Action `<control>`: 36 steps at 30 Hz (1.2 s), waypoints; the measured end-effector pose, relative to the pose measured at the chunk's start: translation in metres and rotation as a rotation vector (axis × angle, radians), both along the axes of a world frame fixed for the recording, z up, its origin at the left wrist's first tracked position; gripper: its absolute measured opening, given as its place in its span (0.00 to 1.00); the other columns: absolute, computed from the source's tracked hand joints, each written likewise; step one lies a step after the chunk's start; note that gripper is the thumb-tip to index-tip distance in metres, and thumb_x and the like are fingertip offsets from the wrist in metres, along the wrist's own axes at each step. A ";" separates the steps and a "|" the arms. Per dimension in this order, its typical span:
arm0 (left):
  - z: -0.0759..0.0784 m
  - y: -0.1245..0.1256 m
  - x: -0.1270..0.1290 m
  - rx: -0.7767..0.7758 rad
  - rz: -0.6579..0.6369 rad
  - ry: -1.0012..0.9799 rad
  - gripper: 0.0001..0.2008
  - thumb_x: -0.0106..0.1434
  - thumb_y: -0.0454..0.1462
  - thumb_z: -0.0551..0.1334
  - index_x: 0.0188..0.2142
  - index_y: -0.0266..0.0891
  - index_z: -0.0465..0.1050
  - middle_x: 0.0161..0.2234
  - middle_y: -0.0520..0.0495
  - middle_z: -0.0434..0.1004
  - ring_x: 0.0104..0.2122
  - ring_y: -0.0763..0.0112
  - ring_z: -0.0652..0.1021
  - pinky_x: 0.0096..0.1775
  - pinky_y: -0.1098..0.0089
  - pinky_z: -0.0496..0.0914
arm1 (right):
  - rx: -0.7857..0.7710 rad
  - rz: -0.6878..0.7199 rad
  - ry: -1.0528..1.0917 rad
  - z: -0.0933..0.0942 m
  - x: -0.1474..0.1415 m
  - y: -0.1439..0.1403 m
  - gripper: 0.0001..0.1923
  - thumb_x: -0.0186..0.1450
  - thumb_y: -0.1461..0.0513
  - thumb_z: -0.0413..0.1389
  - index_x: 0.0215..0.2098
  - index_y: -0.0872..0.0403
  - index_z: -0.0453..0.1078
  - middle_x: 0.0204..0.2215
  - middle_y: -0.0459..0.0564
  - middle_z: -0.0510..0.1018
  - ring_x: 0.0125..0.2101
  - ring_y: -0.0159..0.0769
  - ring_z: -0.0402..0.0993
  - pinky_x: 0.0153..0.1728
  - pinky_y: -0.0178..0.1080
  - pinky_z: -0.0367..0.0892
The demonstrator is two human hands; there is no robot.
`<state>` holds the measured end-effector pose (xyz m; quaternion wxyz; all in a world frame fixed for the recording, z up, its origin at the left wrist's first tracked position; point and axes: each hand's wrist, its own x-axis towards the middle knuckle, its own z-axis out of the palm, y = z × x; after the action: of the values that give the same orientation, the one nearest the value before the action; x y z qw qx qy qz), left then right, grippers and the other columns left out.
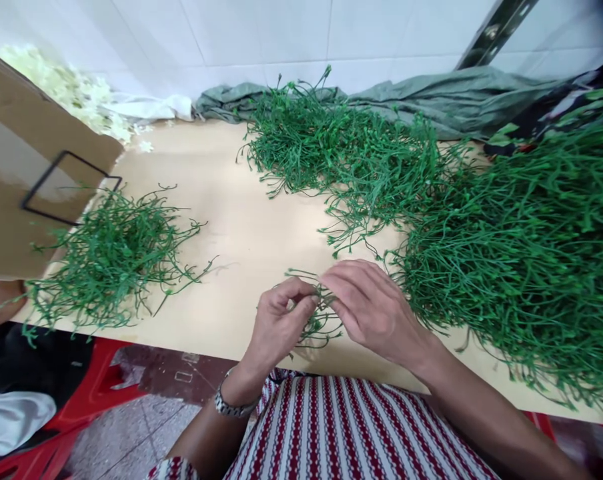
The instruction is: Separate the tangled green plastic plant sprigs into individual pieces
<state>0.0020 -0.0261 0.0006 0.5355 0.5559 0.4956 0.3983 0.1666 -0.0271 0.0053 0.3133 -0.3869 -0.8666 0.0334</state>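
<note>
- Striped cloth, red and white, lay across the person's lap at the bottom centre of the frame, nearest the camera.
- Left hand, lower centre, wore a wristwatch; its fingers were curled and pinched shut on a small green sprig, palm turned inward, wrist bent up from the lap.
- Right hand, just right of the left and touching it at the fingertips, was angled in from the lower right; its fingers were closed on the same sprig, seemingly so both hands could work the thin stems between them just above the table edge.
- Table, pale wood, filled the middle of the frame; the sprig was held over its near edge.
- Small green pile, centre left, lay well apart from the hands, seemingly a separate sorted lot.
- Large green heap, right side, reached close to the right hand, within easy reach.
- Third green pile, upper centre, lay farther back and ran into the large heap.
- Cardboard box, upper left, bore a black wire handle and leaned over the table's edge.
- White petals, far upper left, lay against the tiled wall.
- Grey-green cloth, upper right, was bunched along the wall.
</note>
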 end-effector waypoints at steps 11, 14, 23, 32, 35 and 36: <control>-0.009 0.000 0.001 -0.221 0.347 -0.483 0.03 0.49 0.32 0.65 0.26 0.37 0.73 0.21 0.55 0.68 0.22 0.81 0.66 0.25 0.79 0.62 | -0.031 0.017 0.170 -0.015 -0.005 -0.012 0.09 0.58 0.72 0.52 0.35 0.57 0.66 0.28 0.51 0.73 0.34 0.37 0.69 0.36 0.42 0.67; -0.011 0.001 0.000 -0.235 0.324 -0.471 0.03 0.49 0.32 0.65 0.26 0.36 0.73 0.21 0.54 0.69 0.22 0.81 0.66 0.25 0.78 0.62 | -0.197 0.086 0.171 -0.011 -0.005 -0.016 0.07 0.60 0.70 0.50 0.34 0.58 0.68 0.30 0.52 0.73 0.34 0.37 0.68 0.36 0.43 0.67; -0.011 0.003 -0.009 -0.276 0.083 -0.354 0.03 0.49 0.34 0.65 0.24 0.34 0.73 0.19 0.51 0.70 0.20 0.78 0.67 0.23 0.77 0.60 | -0.336 0.069 0.369 0.013 0.016 0.004 0.12 0.62 0.63 0.52 0.45 0.55 0.66 0.38 0.53 0.72 0.41 0.36 0.68 0.40 0.41 0.67; -0.016 0.000 -0.001 -0.339 0.034 -0.513 0.05 0.45 0.35 0.68 0.22 0.35 0.75 0.18 0.52 0.70 0.18 0.80 0.65 0.22 0.77 0.60 | -0.413 0.217 0.293 -0.007 -0.004 0.010 0.19 0.61 0.63 0.54 0.50 0.56 0.62 0.49 0.55 0.68 0.55 0.39 0.57 0.53 0.49 0.59; -0.016 -0.002 0.002 -0.326 0.049 -0.492 0.03 0.47 0.34 0.67 0.22 0.36 0.75 0.18 0.52 0.70 0.19 0.79 0.66 0.23 0.76 0.61 | -0.346 0.175 0.365 -0.012 -0.005 0.007 0.13 0.61 0.64 0.54 0.45 0.57 0.66 0.40 0.54 0.73 0.48 0.38 0.64 0.48 0.47 0.63; -0.016 -0.002 0.002 -0.314 0.054 -0.459 0.03 0.48 0.34 0.66 0.23 0.36 0.75 0.18 0.52 0.71 0.19 0.78 0.67 0.24 0.76 0.62 | -0.324 0.161 0.370 -0.012 -0.005 0.006 0.11 0.61 0.65 0.53 0.43 0.57 0.66 0.37 0.53 0.73 0.45 0.37 0.66 0.46 0.46 0.65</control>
<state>0.0041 -0.0286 -0.0149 0.7025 0.3477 0.4315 0.4464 0.1617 -0.0212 -0.0071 0.3966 -0.3493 -0.8059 0.2667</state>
